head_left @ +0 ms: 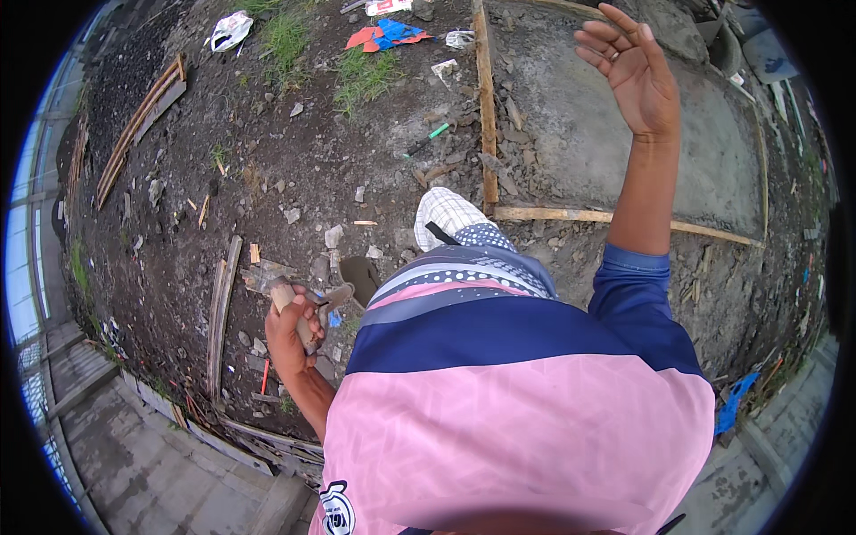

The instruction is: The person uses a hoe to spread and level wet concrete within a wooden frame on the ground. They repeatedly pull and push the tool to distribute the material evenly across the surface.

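My left hand (290, 334) grips the wooden handle of a trowel (267, 278), whose dusty metal blade sits low at my left, over the dirt (276, 178). My right hand (629, 85) is raised out to the right with loosely spread, slightly curved fingers and nothing in it, a ring on one finger. Below it lies a rectangle of grey cement (571, 125) bordered by wooden boards (489, 134). My pink and navy shirt and patterned shorts fill the lower middle and hide part of the ground.
Long wooden planks (143, 125) (223, 321) lie on the rubble at left. Red and blue scraps (388, 36), a green stick-like object (428, 138) and a blue plastic piece (733, 401) lie about. Buckets (753, 53) stand at the top right. Concrete paving (143, 446) runs along the lower edges.
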Motion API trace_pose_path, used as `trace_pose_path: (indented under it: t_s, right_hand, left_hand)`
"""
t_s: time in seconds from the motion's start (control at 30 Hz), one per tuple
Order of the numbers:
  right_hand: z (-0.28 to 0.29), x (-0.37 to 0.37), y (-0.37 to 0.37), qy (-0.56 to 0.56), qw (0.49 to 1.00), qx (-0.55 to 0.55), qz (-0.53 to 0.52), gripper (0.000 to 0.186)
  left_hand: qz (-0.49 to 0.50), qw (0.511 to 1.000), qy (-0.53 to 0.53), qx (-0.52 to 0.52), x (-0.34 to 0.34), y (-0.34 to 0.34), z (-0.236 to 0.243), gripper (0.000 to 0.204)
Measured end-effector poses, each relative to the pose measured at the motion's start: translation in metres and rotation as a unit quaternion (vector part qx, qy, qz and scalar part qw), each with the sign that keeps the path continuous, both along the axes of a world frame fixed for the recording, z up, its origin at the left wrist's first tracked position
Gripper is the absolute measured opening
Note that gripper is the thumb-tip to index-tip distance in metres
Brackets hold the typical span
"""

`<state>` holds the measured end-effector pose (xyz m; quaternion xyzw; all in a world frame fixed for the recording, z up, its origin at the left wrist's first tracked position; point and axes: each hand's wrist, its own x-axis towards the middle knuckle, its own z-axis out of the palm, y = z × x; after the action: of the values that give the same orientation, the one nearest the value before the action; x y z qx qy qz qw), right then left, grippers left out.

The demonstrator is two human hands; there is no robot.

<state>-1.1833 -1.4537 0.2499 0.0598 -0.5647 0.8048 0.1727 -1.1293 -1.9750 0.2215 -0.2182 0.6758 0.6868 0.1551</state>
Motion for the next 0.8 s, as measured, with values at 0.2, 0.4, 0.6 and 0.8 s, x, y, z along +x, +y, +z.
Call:
trace_pose_path:
  t_s: [0.2, 0.4, 0.6, 0.8]
  right_hand:
    - [-0.270, -0.027, -0.066, -0.503, 0.834, -0.119, -0.191, 0.042]
    - [-0.333, -0.187, -0.131, -0.526, 0.835, -0.155, 0.052, 0.061]
    - [-0.324, -0.341, -0.136, -0.527, 0.765, -0.354, 0.110, 0.086]
    - [-0.304, -0.453, -0.070, -0.276, 0.654, -0.700, -0.081, 0.051]
  left_hand:
    - [-0.219, 0.976, -0.002, -0.020, -0.137, 0.053, 0.024, 0.034]
    - [-0.382, 0.924, -0.009, -0.032, -0.267, 0.118, 0.073, 0.053]
    - [-0.534, 0.842, 0.014, -0.075, -0.367, 0.165, 0.125, 0.062]
    - [-0.620, 0.760, 0.103, -0.165, -0.488, 0.200, 0.156, 0.067]
